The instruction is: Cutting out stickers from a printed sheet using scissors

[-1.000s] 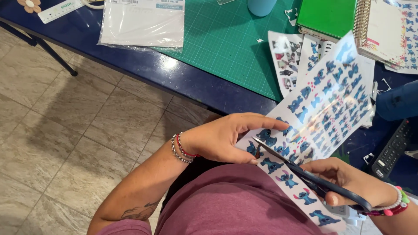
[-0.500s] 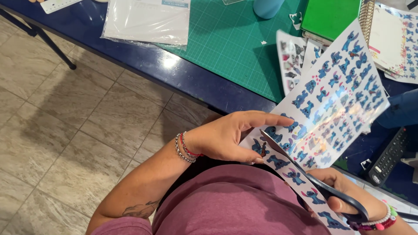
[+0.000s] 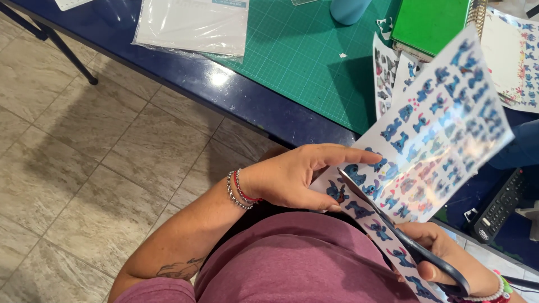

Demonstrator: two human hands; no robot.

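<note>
My left hand point(image 3: 297, 177) pinches the lower left edge of a glossy sticker sheet point(image 3: 443, 129) printed with many small blue cartoon figures; the sheet tilts up and to the right. My right hand point(image 3: 449, 264) grips dark-handled scissors point(image 3: 393, 227) at the lower right. The blades point up-left and cut into the sheet between rows, just right of my left fingertips. A narrow strip of figures point(image 3: 387, 238) hangs below the blades, over my maroon shirt.
A blue table point(image 3: 236, 92) carries a green cutting mat point(image 3: 303, 50), a bagged white sheet pack point(image 3: 193, 25), a green notebook point(image 3: 435, 25), more sticker sheets point(image 3: 390, 73), a spiral notebook point(image 3: 514, 56) and a black remote point(image 3: 497, 213). Tiled floor lies left.
The sticker sheet has swung upward and tilted more to the right. The scissors have advanced up-left along the cut, toward my left fingers, and the view has shifted slightly.
</note>
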